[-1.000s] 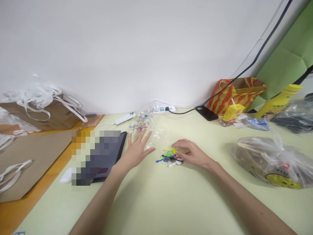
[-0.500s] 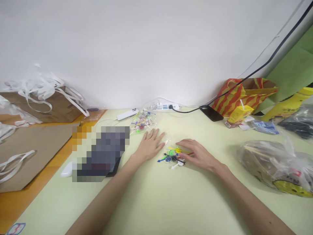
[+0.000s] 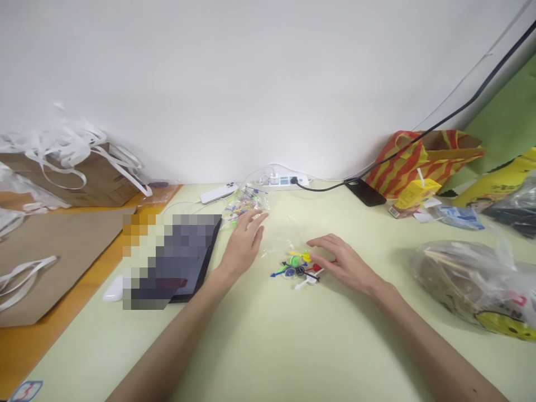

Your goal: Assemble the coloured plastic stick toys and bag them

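Note:
Several small plastic arrow spinners (image 3: 299,271) in blue, green, yellow, black, red and white lie in a loose heap on the pale table. My right hand (image 3: 345,265) is just right of the heap, fingers curved and apart, partly covering its right edge; nothing shows in its grasp. To the upper left, my left hand (image 3: 243,243) has its thumb and fingers apart and holds nothing that I can see. Its fingertips are close to a clear bag of colourful small parts (image 3: 247,202); contact cannot be told. A flat transparent plastic bag (image 3: 282,230) lies between the hands.
Left of my left arm lies a dark tablet (image 3: 203,268), partly pixelated. A power strip (image 3: 288,181) runs along the wall. A phone (image 3: 366,192), a yellow drink carton (image 3: 414,198), a striped bag (image 3: 393,162) and a full plastic bag (image 3: 452,285) occupy the right side.
My left hand has lifted off the transparent bag and moved left, its fingers less spread, uncovering that bag. My right hand has shifted slightly right, exposing more of the spinners.

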Tool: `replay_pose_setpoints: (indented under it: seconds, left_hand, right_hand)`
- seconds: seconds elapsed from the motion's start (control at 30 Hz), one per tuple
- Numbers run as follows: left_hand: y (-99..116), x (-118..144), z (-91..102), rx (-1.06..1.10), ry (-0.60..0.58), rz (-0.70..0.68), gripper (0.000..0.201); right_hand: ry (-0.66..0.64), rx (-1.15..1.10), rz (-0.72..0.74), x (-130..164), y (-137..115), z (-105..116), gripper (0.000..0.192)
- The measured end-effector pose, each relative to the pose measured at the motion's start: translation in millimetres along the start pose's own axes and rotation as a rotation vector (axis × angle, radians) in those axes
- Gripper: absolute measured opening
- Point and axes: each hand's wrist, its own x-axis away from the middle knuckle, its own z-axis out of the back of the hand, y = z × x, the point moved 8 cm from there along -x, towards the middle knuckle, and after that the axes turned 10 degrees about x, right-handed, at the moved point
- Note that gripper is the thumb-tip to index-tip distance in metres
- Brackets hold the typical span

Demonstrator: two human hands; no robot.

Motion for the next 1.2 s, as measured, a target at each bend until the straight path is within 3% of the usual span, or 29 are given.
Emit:
replay_pose_setpoints:
  seconds: [0.07, 0.17, 0.23, 0.43, 0.7, 0.83, 0.93, 1.03, 1.2]
  left_hand:
    - [-3.2, 0.4, -0.1, 0.044, -0.019, 0.018, 0.040]
    - [-8.1, 5.6, -26.1, 0.015, -0.236, -0.011, 0.039]
    - [-11.6, 10.5, -41.4, -0.049, -0.318, -0.049, 0.042]
    - [-23.2, 19.8, -62.1, -0.186, -0.411, -0.026, 0.052]
    - [-18.3, 20.3, -58.0, -0.182, -0.390, 0.002, 0.071]
    - [-6.6, 21.9, -47.7, -0.134, -0.316, -0.056, 0.083]
    - [-2.6, 27.3, -39.3, -0.104, -0.287, -0.051, 0.074]
    - [-6.8, 35.7, -30.4, -0.091, -0.277, -0.008, 0.058]
    - [-27.1, 51.9, -24.5, -0.149, -0.328, 0.063, 0.058]
  right_hand:
    - [0.035, 0.018, 0.021, 0.2, -0.5, 0.7, 0.034]
    - [0.056, 0.046, 0.064, 0.4, -2.2, -0.5, 0.030]
    - [0.053, 0.060, 0.082, 0.3, -2.7, -1.3, 0.029]
    - [0.043, 0.070, 0.077, -1.5, -1.9, -1.4, 0.028]
    - [0.087, 0.048, 0.040, -0.3, 1.1, 0.2, 0.029]
    - [0.132, -0.086, -0.163, -8.2, 23.3, -1.5, 0.034]
    - [0.044, -0.210, -0.276, -27.3, 36.6, -17.9, 0.039]
    - [-0.016, -0.224, -0.258, -52.0, 37.1, -31.3, 0.040]
    - [-0.082, -0.292, -0.223, -75.7, 36.4, -45.5, 0.030]
